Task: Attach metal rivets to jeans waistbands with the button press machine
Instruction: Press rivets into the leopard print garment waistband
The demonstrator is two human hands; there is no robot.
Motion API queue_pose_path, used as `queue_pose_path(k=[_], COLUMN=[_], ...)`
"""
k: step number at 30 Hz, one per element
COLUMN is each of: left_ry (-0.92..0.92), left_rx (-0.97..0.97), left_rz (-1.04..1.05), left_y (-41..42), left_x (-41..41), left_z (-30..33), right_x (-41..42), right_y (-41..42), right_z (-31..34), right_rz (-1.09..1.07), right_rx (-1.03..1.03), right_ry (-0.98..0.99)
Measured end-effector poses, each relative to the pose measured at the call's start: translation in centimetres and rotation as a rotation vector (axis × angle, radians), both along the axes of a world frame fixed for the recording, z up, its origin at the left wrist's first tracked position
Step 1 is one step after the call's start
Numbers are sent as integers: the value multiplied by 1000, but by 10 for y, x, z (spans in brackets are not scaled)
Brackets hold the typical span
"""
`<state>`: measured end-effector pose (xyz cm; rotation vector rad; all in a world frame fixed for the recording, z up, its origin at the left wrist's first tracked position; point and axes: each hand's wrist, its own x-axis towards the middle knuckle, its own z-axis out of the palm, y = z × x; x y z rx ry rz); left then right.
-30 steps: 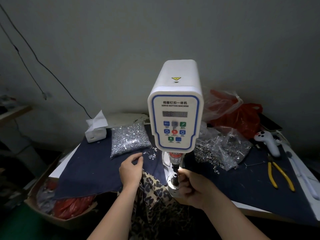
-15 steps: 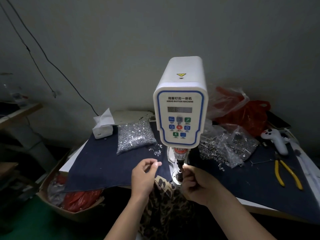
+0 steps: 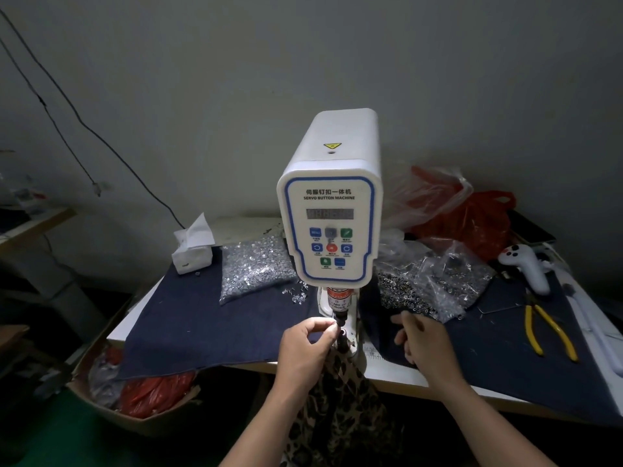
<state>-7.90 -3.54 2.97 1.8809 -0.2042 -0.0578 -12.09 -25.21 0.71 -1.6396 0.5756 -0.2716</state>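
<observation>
Fingertips of the left hand (image 3: 305, 348) pinch something too small to tell, just beside the press (image 3: 332, 210) die. Right hand (image 3: 425, 342) hovers, fingers loosely spread, near the rivets (image 3: 401, 291). Leopard-print garment (image 3: 340, 396) hangs below the die.

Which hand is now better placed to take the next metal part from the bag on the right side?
The right hand: it hovers open just before the clear bag of ring-shaped parts, while the left hand pinches at the press head.
</observation>
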Motion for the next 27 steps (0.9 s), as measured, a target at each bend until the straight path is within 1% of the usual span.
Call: queue_pose_path(k=[3, 7, 11, 14, 19, 22, 24, 27], left_ry=[-20, -48, -97, -96, -58, -15, 23, 187], left_rx=[59, 120, 233, 307, 376, 316, 234, 54], left_rz=[-7, -19, -24, -24, -39, -49, -64, -44], left_y=[-1, -1, -3, -4, -4, 1, 6, 14], left_x=[0, -1, -1, 1, 2, 0, -1, -3], left_z=[-1, 1, 8, 14, 23, 23, 23, 27], right_x=[-1, -1, -2, -2, -2, -1, -3, -5], right_y=[0, -1, -2, -3, -5, -5, -5, -4], right_z=[-4, -8, -10, -12, -14, -15, -16, -13], right_rz=[42, 38, 47, 49, 63, 73, 84, 110], right_rx=[-77, -84, -98, -101, -107, -128, -150, -176], right_ry=[-27, -55, -70, -75, -89, -95, -94, -80])
